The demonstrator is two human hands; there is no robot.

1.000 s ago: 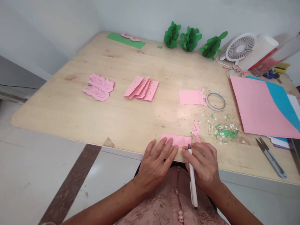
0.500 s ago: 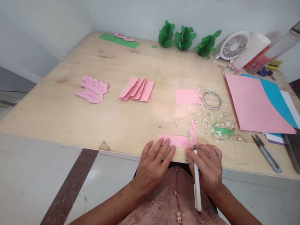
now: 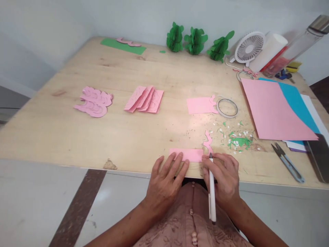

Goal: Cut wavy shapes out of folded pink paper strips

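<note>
Your left hand (image 3: 163, 185) lay fingers-spread on the rectangular pink paper strip (image 3: 194, 155) near the edge of the pale wooden table (image 3: 144, 137), apparently steadying it. Your right hand (image 3: 224, 175) grasped the slim white pen (image 3: 212, 192), fingertips at the strip's right end.

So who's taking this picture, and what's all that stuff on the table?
There's no robot! A person wears a camera on their head, looking forward and down at their own two bare hands. The left hand rests on a pink paper strip. The right hand holds a white pen. On the wooden table you can also see a wavy pink cut-out, green scraps, a tape ring and little snips. At the back are three green paper shapes and a white fan.
</note>
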